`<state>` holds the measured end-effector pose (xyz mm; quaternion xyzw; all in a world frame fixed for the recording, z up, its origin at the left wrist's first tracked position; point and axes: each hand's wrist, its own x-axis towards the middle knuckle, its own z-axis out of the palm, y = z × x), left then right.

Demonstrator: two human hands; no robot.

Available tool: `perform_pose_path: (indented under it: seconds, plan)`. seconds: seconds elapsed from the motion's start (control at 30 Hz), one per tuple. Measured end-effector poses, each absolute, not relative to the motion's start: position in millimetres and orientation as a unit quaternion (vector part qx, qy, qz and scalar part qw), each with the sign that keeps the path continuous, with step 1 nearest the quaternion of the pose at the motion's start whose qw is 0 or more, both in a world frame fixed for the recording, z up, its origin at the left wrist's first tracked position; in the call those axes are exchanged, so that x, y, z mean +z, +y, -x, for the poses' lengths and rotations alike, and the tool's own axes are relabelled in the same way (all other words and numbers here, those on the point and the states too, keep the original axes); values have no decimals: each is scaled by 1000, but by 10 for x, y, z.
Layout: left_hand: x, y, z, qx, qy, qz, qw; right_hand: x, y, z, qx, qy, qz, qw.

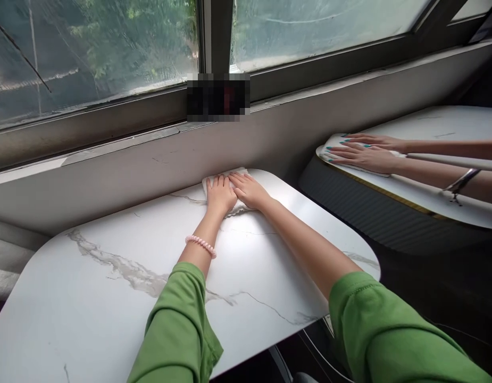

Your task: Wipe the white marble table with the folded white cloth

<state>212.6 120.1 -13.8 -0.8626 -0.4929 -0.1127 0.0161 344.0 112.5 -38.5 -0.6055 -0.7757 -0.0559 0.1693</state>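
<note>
A folded white cloth (pixel 242 208) lies on the marble-patterned white table (pixel 110 314), near its far edge by the wall. My left hand (pixel 221 195) presses flat on the cloth's left part, fingers stretched forward. Beside it, my right hand (pixel 250 191) also lies flat on the cloth, its fingertips pointing left and meeting the left hand. Both palms face down, and the cloth's edges stick out around them. On my left wrist is a pink coiled band (pixel 201 246).
A low wall (pixel 150 165) and window frame (pixel 217 37) run behind the table. A pixelated dark patch (pixel 218 97) covers part of the sill. At right, another person's hands (pixel 361 154) with teal nails lie on a white cloth (pixel 334 142) on a second table (pixel 421 123).
</note>
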Motion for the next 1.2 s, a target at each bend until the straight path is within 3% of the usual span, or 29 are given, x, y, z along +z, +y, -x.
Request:
perform_pose_path:
  seconds: [0.33,0.77,1.2]
  plan:
    - [-128,402,-2051,-89,-451,888,-9,-344,142,-3369,-40,-756,640,131]
    - [-58,-1017,-1418,-56,-423,904,-12,-409,-1302,-2870,-102,-794,575,171]
    - [-50,-866,-1250,-57,-429,901,-34,-405,-1075,-2751,-80,-807,561,164]
